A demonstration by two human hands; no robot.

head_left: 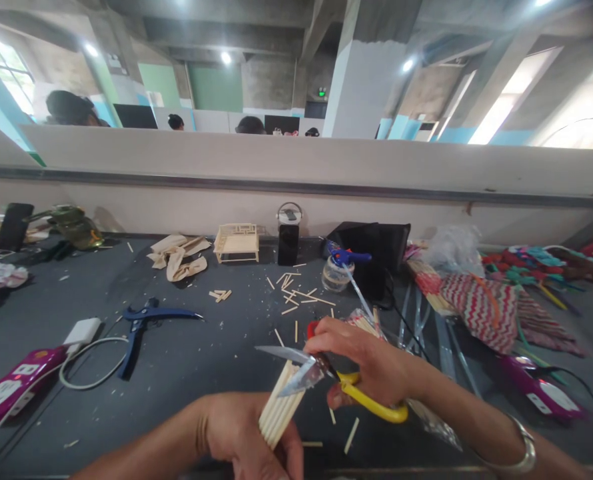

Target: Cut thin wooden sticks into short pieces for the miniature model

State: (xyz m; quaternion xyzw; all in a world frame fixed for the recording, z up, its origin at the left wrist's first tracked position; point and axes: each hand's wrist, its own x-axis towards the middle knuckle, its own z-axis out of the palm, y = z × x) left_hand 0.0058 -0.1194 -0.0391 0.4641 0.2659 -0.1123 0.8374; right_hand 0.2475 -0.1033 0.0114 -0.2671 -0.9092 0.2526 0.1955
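My left hand is closed around a flat bundle of pale wooden sticks, tilted up and to the right. In my right hand is a pair of scissors with a yellow and a red handle. Its blades stand apart, one crossing in front of the sticks near their upper ends and the other pointing left behind them. Whether the blades touch the wood I cannot tell. Loose stick pieces lie scattered on the dark table beyond my hands. A small wooden bench model stands at the back.
On the left lie a blue glue gun and a purple power strip with a white cable. Another blue glue gun rests on a glass jar. A phone stands upright; patterned fabric lies at right.
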